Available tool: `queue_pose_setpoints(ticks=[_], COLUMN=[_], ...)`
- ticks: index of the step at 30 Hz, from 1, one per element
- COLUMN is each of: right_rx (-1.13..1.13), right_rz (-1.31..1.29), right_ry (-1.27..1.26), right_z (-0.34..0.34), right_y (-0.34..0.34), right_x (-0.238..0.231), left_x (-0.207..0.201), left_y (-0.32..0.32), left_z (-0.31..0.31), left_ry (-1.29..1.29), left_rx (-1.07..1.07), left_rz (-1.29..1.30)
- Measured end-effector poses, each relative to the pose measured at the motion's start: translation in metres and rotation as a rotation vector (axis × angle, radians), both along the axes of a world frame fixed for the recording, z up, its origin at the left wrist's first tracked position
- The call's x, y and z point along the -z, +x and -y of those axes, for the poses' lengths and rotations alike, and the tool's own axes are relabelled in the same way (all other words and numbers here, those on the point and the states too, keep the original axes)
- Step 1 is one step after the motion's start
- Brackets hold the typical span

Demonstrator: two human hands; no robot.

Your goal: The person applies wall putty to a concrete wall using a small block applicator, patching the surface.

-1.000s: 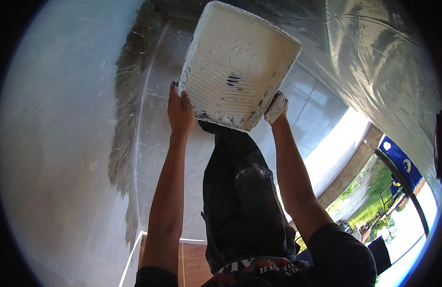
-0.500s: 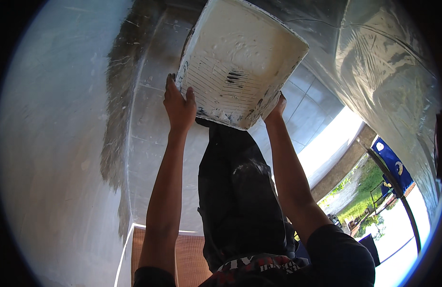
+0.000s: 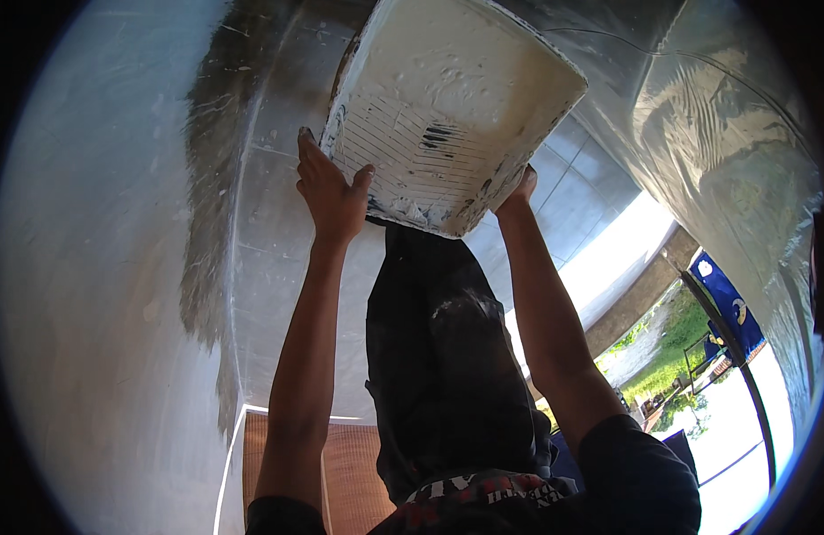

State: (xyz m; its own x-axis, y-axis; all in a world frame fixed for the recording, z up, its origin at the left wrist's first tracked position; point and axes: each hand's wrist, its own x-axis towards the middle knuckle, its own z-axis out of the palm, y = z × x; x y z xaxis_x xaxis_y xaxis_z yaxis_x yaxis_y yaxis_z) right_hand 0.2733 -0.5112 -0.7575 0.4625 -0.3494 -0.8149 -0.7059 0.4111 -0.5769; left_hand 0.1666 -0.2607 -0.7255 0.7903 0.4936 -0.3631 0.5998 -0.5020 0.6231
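A paint tray (image 3: 398, 165), smeared with off-white paint and ribbed on its sloping part, is held tilted in front of me. Pale wet paint (image 3: 447, 67) covers its far end, and dark patches show through the ribs. My left hand (image 3: 333, 198) grips the near left corner, its thumb over the rim and its fingers along the outer side. On the near right side my right hand (image 3: 517, 192) holds the edge, with most of its fingers hidden behind the tray.
A pale wall (image 3: 100, 267) with a dark, rough-edged band rises on the left. Grey tiles (image 3: 572, 183) lie beneath. Clear plastic sheeting (image 3: 715, 116) hangs at the right, above an opening onto grass. A brown woven panel (image 3: 354, 473) is behind my legs.
The tray has shifted slightly, its right corner moving outward to the right. My left hand has moved a little left, and its fingers are spread somewhat wider.
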Motion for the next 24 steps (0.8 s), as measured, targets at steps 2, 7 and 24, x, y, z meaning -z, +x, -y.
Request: queue_pose_setpoints(ticks=[2, 7, 24], right_rx=[0.038, 0.066, -0.055], right_rz=[-0.016, 0.020, -0.196], right_ry=[0.017, 0.065, -0.435], right_z=[0.001, 0.008, 0.010], right_y=[0.004, 0.009, 0.021], right_x=[0.006, 0.017, 0.025], left_x=[0.001, -0.002, 0.002], left_y=[-0.001, 0.005, -0.005], left_z=[0.000, 0.005, -0.001], left_ry=[0.011, 0.000, 0.028], left_rx=[-0.003, -0.013, -0.012], left_rz=[0.000, -0.027, 0.002])
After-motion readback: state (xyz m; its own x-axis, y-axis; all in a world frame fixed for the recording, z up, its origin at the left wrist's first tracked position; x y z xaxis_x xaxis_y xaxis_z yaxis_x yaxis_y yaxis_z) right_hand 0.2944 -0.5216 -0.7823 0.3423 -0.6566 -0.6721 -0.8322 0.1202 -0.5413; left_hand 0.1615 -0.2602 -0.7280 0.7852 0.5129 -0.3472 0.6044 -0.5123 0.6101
